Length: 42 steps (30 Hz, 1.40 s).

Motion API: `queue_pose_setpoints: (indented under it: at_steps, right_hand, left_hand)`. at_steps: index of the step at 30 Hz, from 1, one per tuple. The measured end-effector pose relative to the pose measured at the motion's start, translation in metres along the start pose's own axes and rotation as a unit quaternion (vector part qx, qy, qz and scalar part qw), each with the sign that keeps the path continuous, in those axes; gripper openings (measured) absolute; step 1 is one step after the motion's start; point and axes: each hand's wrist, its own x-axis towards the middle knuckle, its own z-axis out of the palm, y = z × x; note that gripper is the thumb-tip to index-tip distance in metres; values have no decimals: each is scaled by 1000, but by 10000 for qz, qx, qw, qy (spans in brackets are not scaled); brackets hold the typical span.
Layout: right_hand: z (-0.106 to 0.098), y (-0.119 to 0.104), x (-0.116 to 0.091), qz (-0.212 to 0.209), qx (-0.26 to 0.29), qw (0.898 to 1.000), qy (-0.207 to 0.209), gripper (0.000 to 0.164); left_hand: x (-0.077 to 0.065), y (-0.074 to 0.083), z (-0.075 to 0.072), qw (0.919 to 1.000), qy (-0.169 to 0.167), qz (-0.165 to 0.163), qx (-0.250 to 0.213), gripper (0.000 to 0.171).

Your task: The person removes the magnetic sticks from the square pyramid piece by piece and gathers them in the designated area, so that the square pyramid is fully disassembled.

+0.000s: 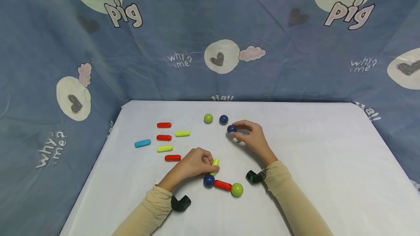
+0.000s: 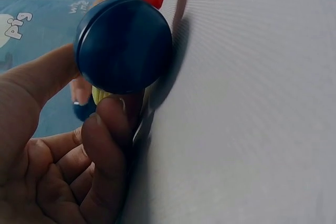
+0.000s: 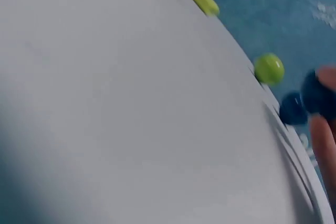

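Note:
With thumb and fingers, my left hand (image 1: 196,163) pinches a yellow rod (image 1: 215,164) in the head view. That rod's lower end meets a dark blue ball (image 1: 209,181), from which a red rod (image 1: 223,185) runs right to a green ball (image 1: 237,189). In the left wrist view the blue ball (image 2: 126,45) largely covers the yellow rod. My right hand (image 1: 252,137), farther back, holds a second dark blue ball (image 1: 232,129) between thumb and fingertips. Only part of that ball (image 3: 319,95) shows at the right wrist view's edge.
Another blue ball (image 1: 224,120) and a green ball (image 1: 208,118) lie behind the right hand. Left of them are several loose rods: red (image 1: 164,125), yellow (image 1: 182,133) and one light blue (image 1: 142,143). A patterned blue cloth (image 1: 183,83) hangs behind the white table (image 1: 321,156).

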Motion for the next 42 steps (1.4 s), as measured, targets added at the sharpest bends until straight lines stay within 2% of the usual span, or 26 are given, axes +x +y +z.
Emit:
queue_pose_setpoints:
  at_steps: [3,6,9,15,24,38,42]
  right_hand:
    - [-5,8,9,122,-59,9990,420,36]
    - [-7,14,17,164,-223,9981,552,37]
    - [-7,17,19,203,-352,9975,571,37]
    - [-6,15,20,180,-231,9982,530,39]
    - [-5,18,21,57,-498,9969,614,41]
    - [-5,16,19,75,-402,9970,651,43]
    - [-4,14,16,117,-426,9960,773,49]
  left_hand:
    - [0,-1,0,10000,-9,-19,4,26]
    - [0,-2,1,10000,-36,-61,-32,26]
    - [0,-2,1,9999,-61,-83,-63,27]
    - [0,-1,0,10000,-1,-36,-5,27]
    - [1,-2,0,10000,-24,0,-7,27]
    - [1,-2,0,10000,-10,21,-3,27]
    - [2,-4,1,10000,-17,46,-32,27]
